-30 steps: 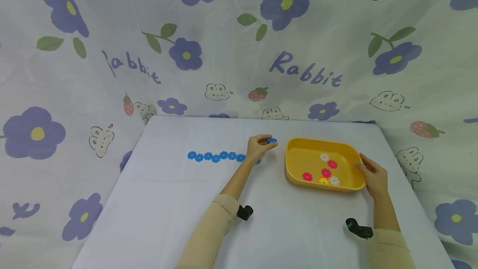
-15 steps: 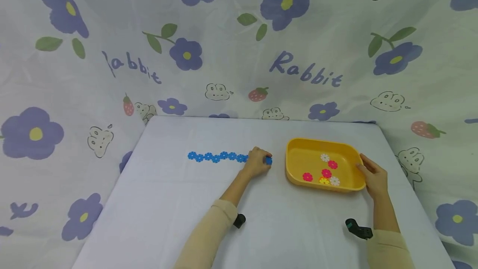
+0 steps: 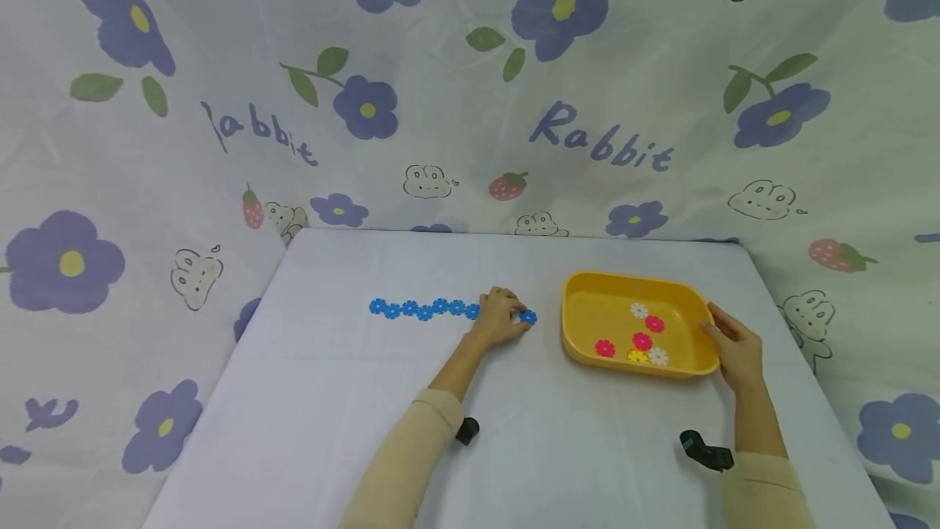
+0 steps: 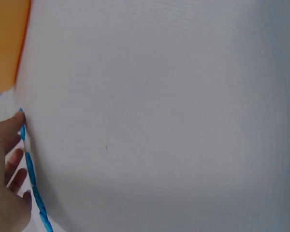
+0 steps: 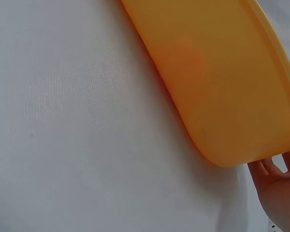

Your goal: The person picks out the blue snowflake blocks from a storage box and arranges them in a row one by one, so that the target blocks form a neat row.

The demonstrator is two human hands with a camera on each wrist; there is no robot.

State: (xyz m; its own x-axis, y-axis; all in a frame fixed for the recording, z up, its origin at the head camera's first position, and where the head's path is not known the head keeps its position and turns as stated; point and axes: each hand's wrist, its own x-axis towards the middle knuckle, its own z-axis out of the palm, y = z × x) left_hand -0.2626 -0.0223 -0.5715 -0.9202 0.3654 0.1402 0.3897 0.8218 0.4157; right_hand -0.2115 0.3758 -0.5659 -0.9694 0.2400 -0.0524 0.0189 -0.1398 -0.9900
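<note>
A row of blue flower-shaped pieces lies on the white table, running toward my left hand. The hand covers part of the row near its right end. Its thumb and index finger pinch the edges of the last blue flower piece, which lies flat. From the left wrist, the row appears edge-on as a thin blue strip by the fingers. My right hand grips the right side of a yellow tray, thumb over the rim, fingers against the outer wall.
Inside the tray lie pink flower pieces, white ones and a yellow one. The white-covered table ends at a printed cloth backdrop. Black wrist devices sit near both sleeves.
My left hand has come down from beside the tray with a blue flower piece and set it at the row's right end, then shifted slightly left. The right hand and tray stay put.
</note>
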